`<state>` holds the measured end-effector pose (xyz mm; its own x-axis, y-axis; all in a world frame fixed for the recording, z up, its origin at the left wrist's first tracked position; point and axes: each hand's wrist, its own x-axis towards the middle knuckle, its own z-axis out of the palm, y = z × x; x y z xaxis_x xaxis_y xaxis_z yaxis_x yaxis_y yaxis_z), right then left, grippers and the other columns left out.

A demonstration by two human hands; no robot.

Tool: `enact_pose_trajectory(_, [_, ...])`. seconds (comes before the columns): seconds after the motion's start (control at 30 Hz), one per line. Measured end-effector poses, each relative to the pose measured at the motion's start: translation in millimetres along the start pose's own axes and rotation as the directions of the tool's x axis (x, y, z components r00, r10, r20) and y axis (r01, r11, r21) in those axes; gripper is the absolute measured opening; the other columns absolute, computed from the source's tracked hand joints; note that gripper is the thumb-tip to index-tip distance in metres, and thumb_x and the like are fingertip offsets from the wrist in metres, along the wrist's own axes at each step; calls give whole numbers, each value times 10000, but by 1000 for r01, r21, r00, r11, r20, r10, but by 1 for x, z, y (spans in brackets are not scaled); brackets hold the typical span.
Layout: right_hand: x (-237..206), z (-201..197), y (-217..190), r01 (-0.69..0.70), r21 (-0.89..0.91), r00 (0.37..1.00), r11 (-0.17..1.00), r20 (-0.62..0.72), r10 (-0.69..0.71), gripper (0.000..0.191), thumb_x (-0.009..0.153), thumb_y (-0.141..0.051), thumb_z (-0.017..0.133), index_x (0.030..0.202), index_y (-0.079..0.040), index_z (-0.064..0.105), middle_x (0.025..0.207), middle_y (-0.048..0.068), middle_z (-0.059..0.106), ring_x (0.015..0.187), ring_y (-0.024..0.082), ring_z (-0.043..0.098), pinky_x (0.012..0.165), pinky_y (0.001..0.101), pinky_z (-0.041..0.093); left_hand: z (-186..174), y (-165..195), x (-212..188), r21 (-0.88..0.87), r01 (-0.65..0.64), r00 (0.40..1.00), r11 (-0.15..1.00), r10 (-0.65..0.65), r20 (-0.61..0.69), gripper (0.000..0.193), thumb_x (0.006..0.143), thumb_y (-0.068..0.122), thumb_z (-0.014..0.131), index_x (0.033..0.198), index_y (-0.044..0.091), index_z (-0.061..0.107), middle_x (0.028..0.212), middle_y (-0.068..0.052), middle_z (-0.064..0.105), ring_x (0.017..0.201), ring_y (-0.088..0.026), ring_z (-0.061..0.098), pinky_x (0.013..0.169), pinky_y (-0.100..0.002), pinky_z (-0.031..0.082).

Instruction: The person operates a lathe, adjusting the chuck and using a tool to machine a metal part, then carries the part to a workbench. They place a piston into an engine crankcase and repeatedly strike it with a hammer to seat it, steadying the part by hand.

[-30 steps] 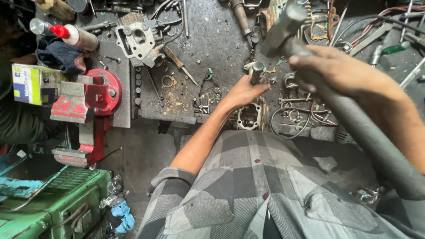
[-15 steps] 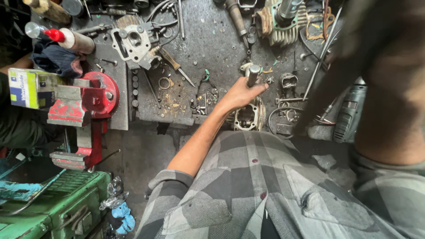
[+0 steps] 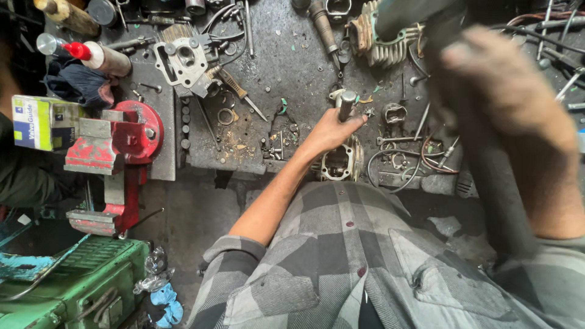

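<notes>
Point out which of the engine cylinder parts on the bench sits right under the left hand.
The round-bored cylinder part at the bench's near edge, directly beneath the left hand. The finned cylinder lies at the far side by the raised right hand; the pale cylinder head lies far left.

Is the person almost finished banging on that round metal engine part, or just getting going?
Looks like mid-job. Done: the round engine part sits at the bench edge with a metal punch stood on it. In hand: the left hand grips the punch, while the right hand holds a hammer raised high and blurred. Left: I can't tell how much, because the hand hides the spot being hit.
</notes>
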<state>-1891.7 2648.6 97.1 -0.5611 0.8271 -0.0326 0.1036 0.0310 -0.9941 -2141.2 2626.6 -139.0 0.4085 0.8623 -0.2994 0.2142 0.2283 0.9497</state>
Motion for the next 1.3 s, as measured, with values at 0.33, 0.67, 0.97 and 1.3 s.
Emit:
enact_pose_trajectory(0.33, [29,0,30,200,-193,963,961,-141,-229,409,1060,-433,508,1056,-32,587,735,40,595,587,126,568,538,282,486,-4,6,2,-22,4,1000,1000,-3,22,390,937,384,700,773,58,562,699,51,486,700,-77,439,602,-336,423])
enact_pose_trajectory(0.67, [45,49,-14,-749,-62,662,659,-62,747,356,1008,-434,524,943,-90,589,624,24,553,503,142,522,434,318,437,-1,-1,4,-22,-3,1000,1000,3,-27,374,935,368,708,763,64,574,674,67,484,676,-61,436,567,-326,415])
enact_pose_trajectory(0.97, [6,-12,-5,198,-24,962,980,-185,-199,384,1018,-457,499,959,-92,603,635,47,575,516,163,548,469,337,464,-6,-5,7,-23,-5,999,1000,6,37,433,944,389,708,721,74,510,677,60,445,674,-74,401,560,-343,388])
enact_pose_trajectory(1.3, [56,39,7,-732,-356,636,582,-50,770,437,1036,-504,464,966,-98,610,642,62,598,533,179,580,501,367,496,-6,9,1,10,21,999,1000,-22,48,414,942,387,690,752,38,574,671,36,490,676,-94,446,599,-351,418])
